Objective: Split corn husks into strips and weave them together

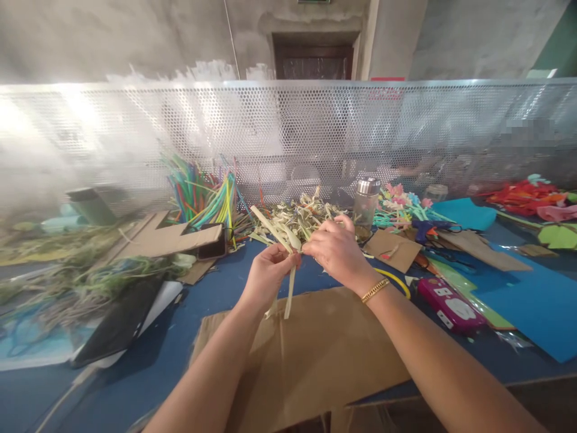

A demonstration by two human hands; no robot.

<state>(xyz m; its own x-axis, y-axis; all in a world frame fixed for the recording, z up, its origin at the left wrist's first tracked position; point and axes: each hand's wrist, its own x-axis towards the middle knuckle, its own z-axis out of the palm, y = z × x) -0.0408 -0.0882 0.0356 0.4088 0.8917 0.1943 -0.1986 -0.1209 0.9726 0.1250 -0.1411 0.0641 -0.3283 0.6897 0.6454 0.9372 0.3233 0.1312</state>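
Pale dried leaf strips [271, 227] are pinched between the fingers of my left hand [270, 270]. One strip points up and left, and another hangs down below the fingers. My right hand [336, 249], with a gold bracelet at the wrist, closes on the same strips just to the right, its fingertips touching near the crossing point. Its thumb and what lies under the palm are partly hidden. Beneath both hands lies a brown cardboard sheet [324, 349]. A heap of similar dry strips [311, 210] sits right behind them.
Coloured pipe cleaners [202, 192] stand at the back left, beside cut cardboard [157, 240]. A glass jar [366, 201] is behind my right hand. To the right are a purple box-shaped device [451, 305], a glue gun [428, 231] and blue sheets [532, 300]. A perforated metal screen [288, 132] borders the table.
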